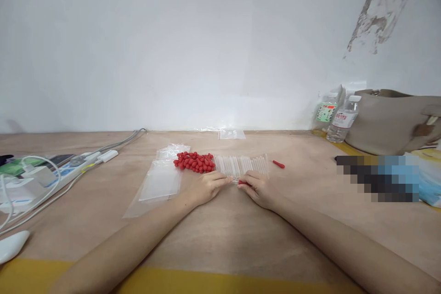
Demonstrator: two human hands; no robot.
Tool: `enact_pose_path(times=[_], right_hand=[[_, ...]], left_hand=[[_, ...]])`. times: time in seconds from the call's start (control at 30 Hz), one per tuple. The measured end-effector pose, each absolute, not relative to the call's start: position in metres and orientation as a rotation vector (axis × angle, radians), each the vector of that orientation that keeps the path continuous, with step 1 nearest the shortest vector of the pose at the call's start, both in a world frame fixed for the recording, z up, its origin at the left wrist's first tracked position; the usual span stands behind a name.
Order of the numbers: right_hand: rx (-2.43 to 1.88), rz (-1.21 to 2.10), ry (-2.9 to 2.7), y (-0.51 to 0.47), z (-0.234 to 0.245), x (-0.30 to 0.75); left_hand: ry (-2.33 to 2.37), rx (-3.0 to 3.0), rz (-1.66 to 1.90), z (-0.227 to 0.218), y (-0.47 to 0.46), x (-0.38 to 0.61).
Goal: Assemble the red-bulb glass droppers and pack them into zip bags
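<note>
The right hand (257, 188) curls over the counter (223, 243), its fingers pinching a red bulb (242, 183), smooth and rubbery-looking, of which only a short part shows. The left hand (212, 187) faces it just across a narrow gap, thumb and fingers drawn together at the tips; whether they grip a clear tube there is too small to tell. Right behind both hands lies a bank of clear tubes (237, 165), slim, straight and glossy, ranged side by side on clear plastic film. Touching its left end is a heap of red bulbs (195, 162), rounded at one end and tapering to a neck, matt and tangled together. One loose red bulb (279, 164) lies on its side beyond the tubes to the right. Flat clear bags (160, 180), thin, filmy and overlapping, spread to the left of the heap, and a small clear bag (232, 134) lies against the smooth white wall (193, 46). The counter has a pale brown, wood-like surface with a yellow strip (172, 281) along its near edge.
</note>
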State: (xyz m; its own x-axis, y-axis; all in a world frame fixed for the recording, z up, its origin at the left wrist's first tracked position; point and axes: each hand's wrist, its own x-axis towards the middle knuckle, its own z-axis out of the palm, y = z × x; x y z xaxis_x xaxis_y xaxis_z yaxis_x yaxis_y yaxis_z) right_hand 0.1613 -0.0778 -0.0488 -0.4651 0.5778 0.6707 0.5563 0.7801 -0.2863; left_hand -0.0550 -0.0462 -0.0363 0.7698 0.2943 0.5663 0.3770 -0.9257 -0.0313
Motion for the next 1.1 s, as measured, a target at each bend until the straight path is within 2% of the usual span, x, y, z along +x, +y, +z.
enact_pose_path(times=[0.63, 1.1], right_hand=[[-0.998, -0.078, -2.167, -0.071, -0.047, 0.175], [-0.787, 0.067, -2.236, -0.077, -0.045, 0.168]], left_hand=[[-0.674, -2.681, -0.899, -0.036, -0.051, -0.048], [-0.567, -2.701, -0.985, -0.034, -0.055, -0.047]])
